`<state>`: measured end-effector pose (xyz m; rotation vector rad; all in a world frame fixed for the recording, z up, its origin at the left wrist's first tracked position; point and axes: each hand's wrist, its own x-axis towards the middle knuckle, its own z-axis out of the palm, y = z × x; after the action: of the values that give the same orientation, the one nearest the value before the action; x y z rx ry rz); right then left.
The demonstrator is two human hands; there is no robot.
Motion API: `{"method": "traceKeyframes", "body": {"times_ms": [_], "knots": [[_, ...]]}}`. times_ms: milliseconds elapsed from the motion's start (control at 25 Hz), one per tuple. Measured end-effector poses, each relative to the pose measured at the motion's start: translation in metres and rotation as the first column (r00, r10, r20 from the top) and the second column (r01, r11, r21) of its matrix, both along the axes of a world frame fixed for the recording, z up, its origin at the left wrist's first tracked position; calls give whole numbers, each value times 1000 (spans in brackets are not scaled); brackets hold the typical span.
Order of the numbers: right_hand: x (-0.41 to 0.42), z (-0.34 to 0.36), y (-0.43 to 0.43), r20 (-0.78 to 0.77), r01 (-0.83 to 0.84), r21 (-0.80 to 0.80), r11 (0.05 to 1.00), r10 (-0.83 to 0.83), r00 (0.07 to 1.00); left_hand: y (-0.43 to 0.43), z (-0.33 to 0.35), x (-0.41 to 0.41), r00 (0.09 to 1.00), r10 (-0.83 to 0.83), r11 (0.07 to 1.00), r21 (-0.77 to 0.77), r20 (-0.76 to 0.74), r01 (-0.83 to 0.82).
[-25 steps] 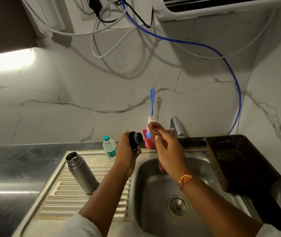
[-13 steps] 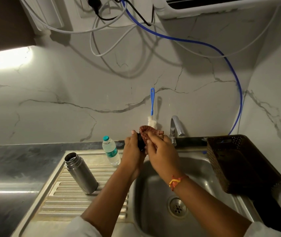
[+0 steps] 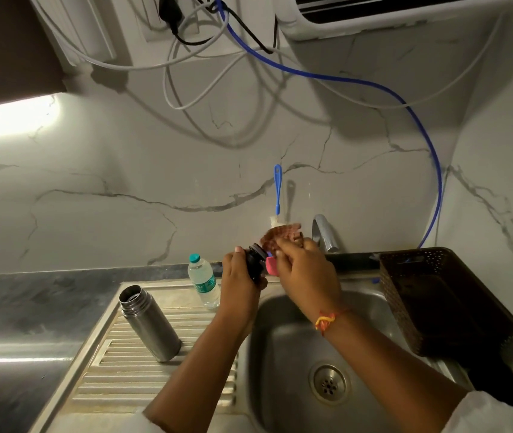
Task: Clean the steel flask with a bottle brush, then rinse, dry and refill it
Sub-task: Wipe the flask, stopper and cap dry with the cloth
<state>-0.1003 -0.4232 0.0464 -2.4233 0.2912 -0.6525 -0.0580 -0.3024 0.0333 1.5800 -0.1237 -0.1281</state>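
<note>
**Drying the cap ahead of the refill**

Leave the steel flask (image 3: 149, 323) standing upright and uncapped on the ribbed drainboard (image 3: 142, 379), left of the sink (image 3: 280, 332) and well apart from both hands. Treat the step in hand as, most likely, wiping its black cap (image 3: 256, 264) dry.

Hold the cap in the left hand (image 3: 239, 287), fingers curled round its body, above the sink's left rim, one end tipped up toward the cloth. Pinch the reddish-brown cloth (image 3: 281, 238) between thumb and fingers of the right hand (image 3: 306, 275), bunched at the cap's upper edge, touching it or nearly so.

Turn the cap against the cloth rather than dabbing. Push a fold into the threads and seal groove, likely traps for water. Work over the sink to catch drips there, not on the drainboard beside the flask.

Mind the bottle brush (image 3: 277, 189) standing behind the hands, blue handle up, in a pink holder (image 3: 271, 266) just beside the tap (image 3: 323, 232); avoid knocking it. Reach later for the plastic water bottle (image 3: 204, 281) near the left hand, probably meant for the refill.

Cannot read its green-and-white label: print too small. No brand or writing made out on flask, cap or the dark perforated basket (image 3: 436, 295) right of the sink.
</note>
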Motion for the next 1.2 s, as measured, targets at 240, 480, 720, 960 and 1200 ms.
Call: {"method": "traceKeyframes", "body": {"times_ms": [240, 480, 720, 960, 1200], "knots": [[0, -5, 25, 160, -114, 155, 981, 88, 983, 3, 23, 0, 958, -34, 886, -452, -286, -103], [5, -13, 27, 128, -136, 86, 987, 124, 984, 8, 12, -2, 944, -11, 865, -477, -329, -156], [3, -14, 26, 151, -126, -46, 991, 131, 980, 5, 12, -2, 944, 54, 899, -395, -326, -188], [3, -13, 21, 178, -141, -118, 983, 161, 971, 4, 4, 3, 953, 42, 915, -371, -301, -158], [6, -16, 18, 177, -174, -63, 983, 183, 967, -1, 16, -7, 896, -11, 836, -496, -444, -236]]}}
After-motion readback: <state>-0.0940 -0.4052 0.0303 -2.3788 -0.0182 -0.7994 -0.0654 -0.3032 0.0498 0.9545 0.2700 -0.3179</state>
